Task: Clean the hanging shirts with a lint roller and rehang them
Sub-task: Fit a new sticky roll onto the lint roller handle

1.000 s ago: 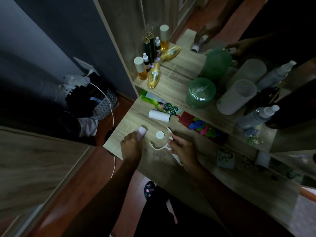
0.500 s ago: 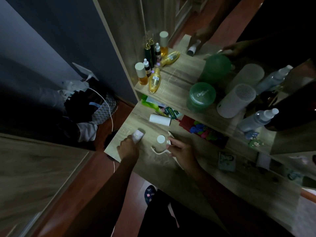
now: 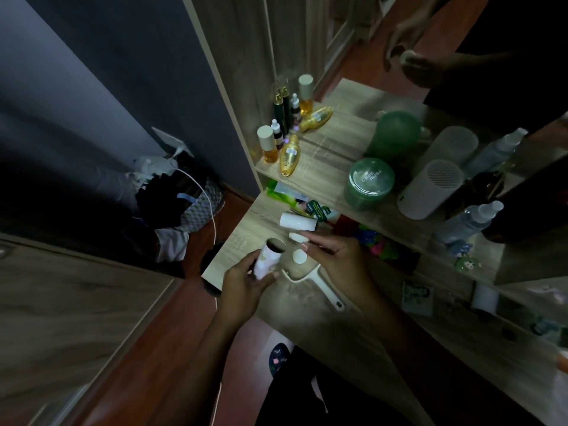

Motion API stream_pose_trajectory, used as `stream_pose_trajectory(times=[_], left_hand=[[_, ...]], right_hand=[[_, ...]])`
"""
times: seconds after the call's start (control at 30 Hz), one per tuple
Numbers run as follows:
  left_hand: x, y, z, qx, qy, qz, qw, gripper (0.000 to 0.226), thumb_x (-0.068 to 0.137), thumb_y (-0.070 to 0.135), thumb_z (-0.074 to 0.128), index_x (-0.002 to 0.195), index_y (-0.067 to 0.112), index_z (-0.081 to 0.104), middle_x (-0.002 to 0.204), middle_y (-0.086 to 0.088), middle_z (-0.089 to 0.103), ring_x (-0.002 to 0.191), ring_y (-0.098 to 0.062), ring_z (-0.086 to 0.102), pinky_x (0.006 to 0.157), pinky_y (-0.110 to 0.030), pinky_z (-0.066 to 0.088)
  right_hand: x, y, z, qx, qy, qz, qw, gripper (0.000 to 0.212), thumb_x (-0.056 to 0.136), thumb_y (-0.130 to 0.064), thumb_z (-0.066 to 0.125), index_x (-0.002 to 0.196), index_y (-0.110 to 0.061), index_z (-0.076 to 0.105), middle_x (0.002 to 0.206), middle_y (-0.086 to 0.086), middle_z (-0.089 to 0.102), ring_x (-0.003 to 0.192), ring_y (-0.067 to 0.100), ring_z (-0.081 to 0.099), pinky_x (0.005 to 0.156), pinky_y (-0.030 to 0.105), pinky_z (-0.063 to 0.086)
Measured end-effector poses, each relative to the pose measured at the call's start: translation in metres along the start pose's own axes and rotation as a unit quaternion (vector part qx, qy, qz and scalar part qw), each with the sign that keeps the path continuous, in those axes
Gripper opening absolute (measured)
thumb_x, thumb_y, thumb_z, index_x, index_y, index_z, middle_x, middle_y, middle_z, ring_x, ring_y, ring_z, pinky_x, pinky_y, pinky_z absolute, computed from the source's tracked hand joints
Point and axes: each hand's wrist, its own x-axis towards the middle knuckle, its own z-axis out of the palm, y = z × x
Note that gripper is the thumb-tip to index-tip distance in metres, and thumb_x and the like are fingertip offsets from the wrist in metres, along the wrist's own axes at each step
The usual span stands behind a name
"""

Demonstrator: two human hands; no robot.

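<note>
Wooden shelf (image 3: pixel 319 176) bearing a green lidded jar (image 3: pixel 371 182); just beside it at its 3 o'clock stands a white cylinder with a perforated top (image 3: pixel 430 190). Well apart at the jar's 9 o'clock, a gold bottle (image 3: pixel 289 155) lies on its side next to an upright amber bottle with a white cap (image 3: pixel 266 144). On the floor at the frame's 9 o'clock, a basket of dark clothes (image 3: pixel 184 204) with a white cable (image 3: pixel 210 210) curving across it.

On the lid of the green jar (image 3: pixel 369 185), near the shelf's (image 3: pixel 319 176) front edge, I read "Char…niss". The gold bottle's (image 3: pixel 289 155) label is too small to read.
</note>
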Motion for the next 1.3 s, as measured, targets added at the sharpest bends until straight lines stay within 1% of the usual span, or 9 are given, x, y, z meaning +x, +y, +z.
stream_pose_trajectory(times=[0.07,0.17,0.23,0.3,0.47,0.8,1.07,1.2,1.3], left_hand=[[-0.008,0.011,0.000,-0.025,-0.020,-0.001,0.999,0.041,0.079,0.019,0.081,0.118,0.020,0.069,0.098,0.011,0.075,0.086,0.006,0.066,0.071,-0.008,0.046],[-0.015,0.019,-0.002,-0.086,-0.059,-0.026,0.994,0.034,0.080,0.015,0.081,0.112,0.022,0.071,0.096,0.006,0.076,0.086,-0.007,0.070,0.077,-0.030,0.057],[-0.018,0.024,-0.004,-0.110,-0.069,-0.040,0.991,0.030,0.080,0.011,0.080,0.107,0.021,0.072,0.092,0.003,0.076,0.081,-0.009,0.069,0.076,-0.038,0.057],[-0.021,0.029,-0.006,-0.126,-0.075,-0.041,0.988,0.027,0.080,0.010,0.080,0.105,0.018,0.073,0.088,0.002,0.075,0.077,-0.009,0.067,0.073,-0.036,0.055],[-0.024,0.037,-0.007,-0.137,-0.085,-0.044,0.986,0.024,0.080,0.011,0.080,0.102,0.016,0.074,0.085,-0.001,0.074,0.075,-0.010,0.065,0.071,-0.034,0.053],[-0.028,0.039,-0.008,-0.135,-0.094,-0.046,0.985,0.018,0.080,0.015,0.080,0.095,0.008,0.072,0.073,-0.022,0.066,0.066,-0.016,0.058,0.066,-0.036,0.049],[-0.029,0.041,-0.005,-0.146,-0.089,-0.044,0.984,0.018,0.080,0.013,0.080,0.097,0.015,0.074,0.075,-0.022,0.067,0.065,-0.018,0.058,0.062,-0.033,0.048],[-0.028,0.040,-0.004,-0.144,-0.090,-0.044,0.985,0.014,0.081,0.012,0.080,0.094,0.010,0.074,0.067,-0.007,0.067,0.064,-0.011,0.058,0.062,-0.028,0.047],[-0.028,0.038,-0.003,-0.142,-0.082,-0.044,0.985,0.014,0.081,0.013,0.079,0.094,0.010,0.074,0.072,-0.016,0.068,0.065,-0.011,0.058,0.063,-0.029,0.047]], right_hand=[[-0.002,-0.004,0.004,-0.024,-0.007,-0.027,0.999,0.028,0.085,-0.002,0.071,0.113,-0.006,0.073,0.111,0.002,0.075,0.104,0.011,0.070,0.089,0.024,0.054],[-0.005,-0.009,0.007,-0.057,-0.021,-0.075,0.995,0.028,0.086,-0.005,0.071,0.114,-0.006,0.072,0.114,0.003,0.073,0.106,0.009,0.069,0.093,0.026,0.055],[-0.006,-0.010,0.008,-0.072,-0.026,-0.098,0.992,0.028,0.087,-0.007,0.071,0.115,-0.006,0.071,0.115,0.003,0.072,0.108,0.010,0.068,0.094,0.030,0.055],[-0.008,-0.012,0.007,-0.081,-0.029,-0.108,0.990,0.028,0.088,-0.005,0.069,0.116,-0.006,0.071,0.115,0.003,0.072,0.109,0.009,0.068,0.094,0.030,0.055],[-0.013,-0.023,0.004,-0.109,-0.035,-0.155,0.981,0.029,0.088,-0.001,0.067,0.115,-0.010,0.071,0.114,-0.003,0.071,0.109,0.003,0.067,0.093,0.020,0.052],[-0.020,-0.016,0.001,-0.146,-0.008,-0.177,0.973,0.024,0.086,-0.003,0.068,0.110,-0.006,0.074,0.113,-0.002,0.072,0.107,0.002,0.067,0.093,0.021,0.052],[-0.020,-0.011,0.002,-0.148,-0.026,-0.153,0.977,0.026,0.086,-0.003,0.068,0.111,-0.006,0.074,0.116,0.000,0.072,0.111,0.002,0.065,0.095,0.022,0.051],[-0.022,-0.010,0.005,-0.147,-0.032,-0.142,0.978,0.027,0.087,-0.005,0.070,0.113,-0.006,0.073,0.118,0.000,0.071,0.113,0.002,0.064,0.098,0.024,0.052],[-0.023,-0.010,0.006,-0.144,-0.043,-0.135,0.979,0.029,0.087,-0.008,0.071,0.116,-0.006,0.072,0.120,0.002,0.070,0.115,0.004,0.063,0.099,0.024,0.051]])
